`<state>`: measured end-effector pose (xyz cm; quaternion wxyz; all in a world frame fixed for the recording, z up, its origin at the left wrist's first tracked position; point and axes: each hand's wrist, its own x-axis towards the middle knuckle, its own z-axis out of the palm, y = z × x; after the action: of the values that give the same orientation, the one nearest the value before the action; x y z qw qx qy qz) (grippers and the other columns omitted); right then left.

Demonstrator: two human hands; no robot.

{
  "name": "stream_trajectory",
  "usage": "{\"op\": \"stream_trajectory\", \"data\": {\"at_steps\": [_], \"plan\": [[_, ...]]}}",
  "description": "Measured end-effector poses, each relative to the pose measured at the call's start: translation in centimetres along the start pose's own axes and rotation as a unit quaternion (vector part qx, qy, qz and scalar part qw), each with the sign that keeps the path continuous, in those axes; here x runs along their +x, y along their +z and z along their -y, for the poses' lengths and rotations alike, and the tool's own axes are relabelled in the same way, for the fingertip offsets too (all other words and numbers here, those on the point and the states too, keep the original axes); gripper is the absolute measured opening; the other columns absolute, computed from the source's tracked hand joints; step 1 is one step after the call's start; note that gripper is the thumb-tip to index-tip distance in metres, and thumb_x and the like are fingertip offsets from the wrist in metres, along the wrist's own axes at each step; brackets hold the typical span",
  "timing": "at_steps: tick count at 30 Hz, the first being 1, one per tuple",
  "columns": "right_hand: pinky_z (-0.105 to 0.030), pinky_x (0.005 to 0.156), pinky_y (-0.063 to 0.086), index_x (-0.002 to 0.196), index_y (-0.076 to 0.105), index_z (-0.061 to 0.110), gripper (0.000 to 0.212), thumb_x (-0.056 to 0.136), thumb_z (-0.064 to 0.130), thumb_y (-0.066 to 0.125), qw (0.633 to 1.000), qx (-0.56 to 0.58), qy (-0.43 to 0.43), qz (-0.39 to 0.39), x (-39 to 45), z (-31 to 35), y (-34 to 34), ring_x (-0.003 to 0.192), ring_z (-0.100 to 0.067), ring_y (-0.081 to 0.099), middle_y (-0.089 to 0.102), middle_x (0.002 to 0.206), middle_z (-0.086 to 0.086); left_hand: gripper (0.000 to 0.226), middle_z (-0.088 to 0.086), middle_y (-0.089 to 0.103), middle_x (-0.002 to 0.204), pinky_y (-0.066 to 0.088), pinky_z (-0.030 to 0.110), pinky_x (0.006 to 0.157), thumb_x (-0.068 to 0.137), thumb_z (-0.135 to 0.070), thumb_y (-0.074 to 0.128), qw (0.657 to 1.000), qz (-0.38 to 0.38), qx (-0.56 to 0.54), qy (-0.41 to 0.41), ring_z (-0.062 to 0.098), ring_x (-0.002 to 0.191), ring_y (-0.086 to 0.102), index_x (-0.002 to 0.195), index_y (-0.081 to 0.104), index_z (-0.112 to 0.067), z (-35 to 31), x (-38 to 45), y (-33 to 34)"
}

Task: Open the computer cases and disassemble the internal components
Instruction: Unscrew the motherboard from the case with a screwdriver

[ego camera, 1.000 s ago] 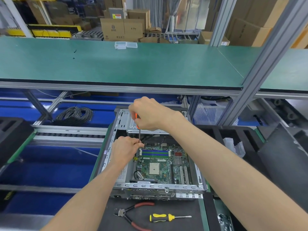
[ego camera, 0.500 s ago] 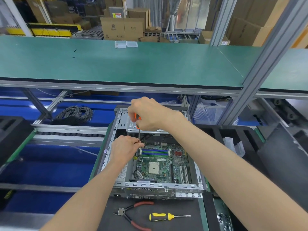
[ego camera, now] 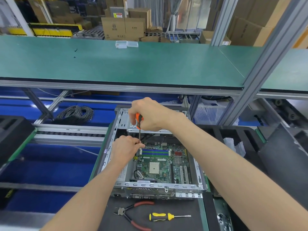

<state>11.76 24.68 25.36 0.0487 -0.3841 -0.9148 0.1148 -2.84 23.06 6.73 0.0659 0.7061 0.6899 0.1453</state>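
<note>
Centrally, an open computer case lies flat, its green circuit board exposed. At nine o'clock of the board, the left hand pinches the shaft of an orange screwdriver; at twelve o'clock, the right hand grips its handle. The board looks stiff but fragile, best lifted by its bare edges. Compared with a second ago, both hands have barely moved. Pliers lie at six o'clock.

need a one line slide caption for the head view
Right hand grips an orange-handled screwdriver, left hand pinching its shaft above the green motherboard in the open grey metal computer case.
</note>
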Motion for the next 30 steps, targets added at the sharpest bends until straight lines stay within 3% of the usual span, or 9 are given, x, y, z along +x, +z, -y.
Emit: {"op": "stream_trajectory", "data": {"at_steps": [3,5,10,13,16,18,23,26,30], "plan": [[-0.033,0.063,0.041,0.084,0.064,0.020,0.004,0.084,0.023,0.065,0.999,-0.008,0.029,-0.029,-0.3,-0.1,0.0,0.078,-0.022,0.054,0.054,0.086,0.001,0.031,-0.008,0.071,0.076,0.035,0.029,0.057,0.087,-0.063,0.062,1.000,-0.005,0.003,0.001,0.018,0.088,0.063,0.094,0.078,-0.039,0.0,0.1,0.2],[-0.035,0.063,0.034,0.082,0.052,0.019,0.032,0.094,0.048,0.059,0.993,-0.061,0.085,-0.049,-0.1,0.1,0.5,0.074,-0.028,0.047,0.039,0.076,0.002,0.030,-0.010,0.071,0.075,0.035,0.029,0.056,0.087,-0.064,0.061,1.000,-0.009,0.010,0.000,0.017,0.089,0.063,0.095,0.078,-0.041,0.0,0.1,0.3],[-0.035,0.065,0.041,0.096,0.063,0.012,0.009,0.091,0.013,0.056,0.997,-0.048,0.039,-0.039,0.4,-0.4,0.8,0.088,-0.028,0.054,0.052,0.085,-0.003,0.030,-0.010,0.070,0.074,0.041,0.028,0.058,0.086,-0.064,0.061,1.000,-0.011,0.018,0.001,0.018,0.090,0.062,0.092,0.077,-0.040,0.2,0.2,0.6],[-0.027,0.059,0.038,0.094,0.064,0.020,0.025,0.078,0.002,0.061,1.000,0.021,0.000,-0.009,-0.1,-0.7,0.3,0.081,-0.017,0.056,0.062,0.093,0.002,0.030,-0.010,0.070,0.073,0.037,0.028,0.057,0.086,-0.064,0.061,1.000,-0.012,0.022,-0.001,0.018,0.088,0.061,0.089,0.077,-0.038,0.3,0.2,0.8],[-0.034,0.062,0.042,0.092,0.056,0.019,0.013,0.083,0.022,0.065,0.999,-0.012,0.021,-0.046,-0.3,-0.7,0.4,0.078,-0.024,0.056,0.056,0.086,0.000,0.027,-0.010,0.071,0.073,0.042,0.028,0.057,0.085,-0.063,0.063,1.000,-0.015,0.012,-0.007,0.018,0.088,0.063,0.090,0.078,-0.041,0.3,0.2,0.9],[-0.037,0.065,0.035,0.089,0.045,0.018,0.032,0.095,0.047,0.057,0.991,-0.086,0.069,-0.076,-0.2,-0.6,0.8,0.073,-0.028,0.046,0.038,0.075,0.001,0.028,-0.010,0.072,0.076,0.050,0.030,0.063,0.086,-0.064,0.062,1.000,-0.007,0.015,-0.015,0.019,0.091,0.064,0.092,0.077,-0.042,0.3,0.3,0.9],[-0.036,0.065,0.042,0.095,0.058,0.012,0.005,0.090,0.013,0.058,0.997,-0.047,0.020,-0.051,0.2,-0.8,0.8,0.083,-0.029,0.054,0.051,0.085,-0.003,0.029,-0.011,0.069,0.071,0.048,0.029,0.061,0.086,-0.064,0.061,1.000,-0.009,0.025,-0.011,0.018,0.088,0.063,0.088,0.077,-0.040,0.3,0.3,1.0],[-0.030,0.063,0.036,0.093,0.057,0.022,0.023,0.079,0.005,0.063,1.000,0.015,-0.018,-0.016,-0.2,-1.1,0.3,0.082,-0.017,0.052,0.057,0.096,0.002,0.030,-0.010,0.068,0.069,0.046,0.028,0.058,0.085,-0.065,0.063,1.000,-0.004,0.026,-0.010,0.017,0.085,0.063,0.087,0.077,-0.039,0.3,0.3,0.9],[-0.036,0.064,0.034,0.091,0.049,0.022,0.024,0.092,0.044,0.059,0.995,-0.063,0.038,-0.073,-0.4,-1.0,0.6,0.076,-0.026,0.046,0.041,0.080,0.001,0.028,-0.009,0.070,0.071,0.047,0.028,0.059,0.086,-0.064,0.062,1.000,-0.003,0.022,-0.015,0.017,0.086,0.064,0.091,0.078,-0.041,0.2,0.4,0.8]]}}
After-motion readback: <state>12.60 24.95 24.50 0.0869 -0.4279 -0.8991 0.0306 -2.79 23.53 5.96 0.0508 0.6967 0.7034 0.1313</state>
